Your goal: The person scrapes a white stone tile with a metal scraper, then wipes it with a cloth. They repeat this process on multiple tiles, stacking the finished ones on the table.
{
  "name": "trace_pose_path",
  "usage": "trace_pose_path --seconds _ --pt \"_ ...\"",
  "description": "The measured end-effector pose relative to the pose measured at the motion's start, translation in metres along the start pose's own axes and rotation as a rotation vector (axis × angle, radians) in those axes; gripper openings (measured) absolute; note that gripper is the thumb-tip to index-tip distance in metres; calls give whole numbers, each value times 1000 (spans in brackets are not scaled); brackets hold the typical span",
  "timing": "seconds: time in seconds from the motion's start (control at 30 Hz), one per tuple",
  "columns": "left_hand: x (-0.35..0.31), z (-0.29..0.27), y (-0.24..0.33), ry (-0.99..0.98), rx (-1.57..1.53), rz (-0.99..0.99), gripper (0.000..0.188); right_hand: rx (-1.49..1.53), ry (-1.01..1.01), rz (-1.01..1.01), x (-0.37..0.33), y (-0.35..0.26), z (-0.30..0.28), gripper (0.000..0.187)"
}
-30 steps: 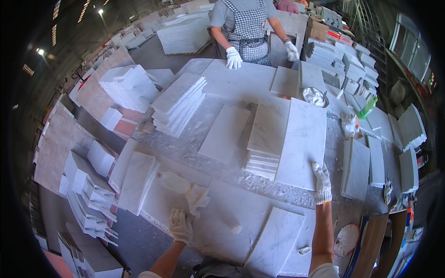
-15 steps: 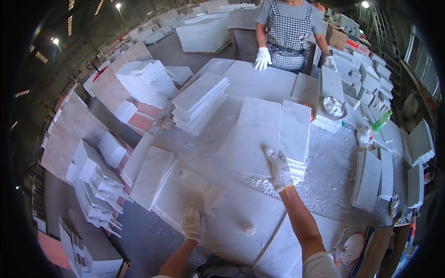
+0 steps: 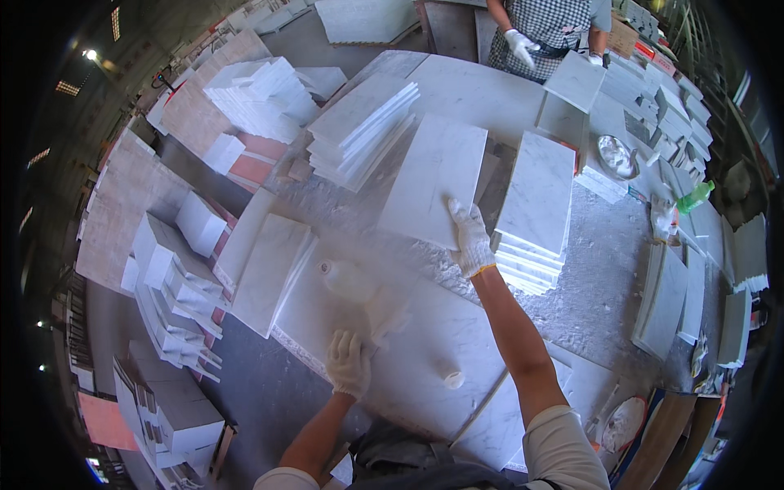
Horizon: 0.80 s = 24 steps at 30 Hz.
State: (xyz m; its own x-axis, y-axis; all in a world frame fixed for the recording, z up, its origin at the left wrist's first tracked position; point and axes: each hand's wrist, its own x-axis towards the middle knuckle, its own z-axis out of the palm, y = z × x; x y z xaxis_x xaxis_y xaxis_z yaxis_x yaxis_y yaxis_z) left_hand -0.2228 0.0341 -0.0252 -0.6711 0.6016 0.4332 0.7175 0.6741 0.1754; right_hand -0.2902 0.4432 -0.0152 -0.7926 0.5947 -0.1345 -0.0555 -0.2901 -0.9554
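My right hand [image 3: 471,242], in a white knit glove, grips the near right edge of a white marble tile [image 3: 433,175]. That tile sits left of a neat stack of similar tiles [image 3: 535,188], with a gap between them. My left hand [image 3: 349,365], gloved too, rests with curled fingers on a large pale slab [image 3: 416,343] in front of me; whatever is under the fingers is hidden. Just beyond it lie a crumpled whitish cloth [image 3: 385,314] and a white bottle [image 3: 347,278] on its side. A small white round piece [image 3: 453,380] sits on the slab.
Across the table a co-worker's gloved hand [image 3: 520,47] hangs near a raised tile [image 3: 576,82]. A tile stack [image 3: 363,122] stands far left, more tiles [image 3: 273,269] lie at the left edge. A bowl [image 3: 617,157] and green bottle [image 3: 696,197] are right.
The tile under my right hand has come away leftward from the stack, opening a gap. My left hand stays by the cloth. Across the table, a tile has been lifted and tilted. The view has shifted.
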Motion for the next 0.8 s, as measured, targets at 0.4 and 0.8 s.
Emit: trace_pose_path --seconds 0.4,0.8 --pt "-2 5 -4 -33 33 -37 44 448 90 116 56 -28 58 40" --pt "10 -5 -9 -95 -66 -45 42 503 29 -4 148 -28 130 64"
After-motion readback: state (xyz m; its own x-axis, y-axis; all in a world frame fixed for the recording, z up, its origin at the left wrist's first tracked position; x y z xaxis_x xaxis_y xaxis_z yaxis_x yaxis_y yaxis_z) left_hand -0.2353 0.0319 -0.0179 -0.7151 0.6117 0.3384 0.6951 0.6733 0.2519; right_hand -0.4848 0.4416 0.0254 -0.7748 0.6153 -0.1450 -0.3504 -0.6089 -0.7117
